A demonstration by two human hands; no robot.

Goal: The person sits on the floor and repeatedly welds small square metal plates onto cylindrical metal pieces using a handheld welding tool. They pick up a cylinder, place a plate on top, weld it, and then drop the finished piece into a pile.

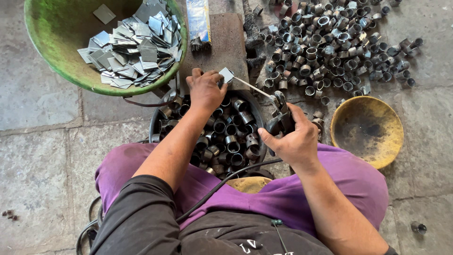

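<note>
My left hand (205,89) pinches a small square metal plate (227,74) against a rusty iron block (225,42). My right hand (295,139) grips a welding electrode holder (281,118); its thin rod (250,87) reaches up-left and its tip meets the plate. A black cable (222,185) runs from the holder across my purple-clad lap. Directly under my hands sits a dark pan (160,123) filled with several short metal rings.
A green basin (52,52) with several flat square plates stands at the upper left. A heap of loose metal rings (330,45) lies on the stone floor at the upper right. An empty yellow bowl (394,127) rests to the right. One stray ring (418,228) lies at lower right.
</note>
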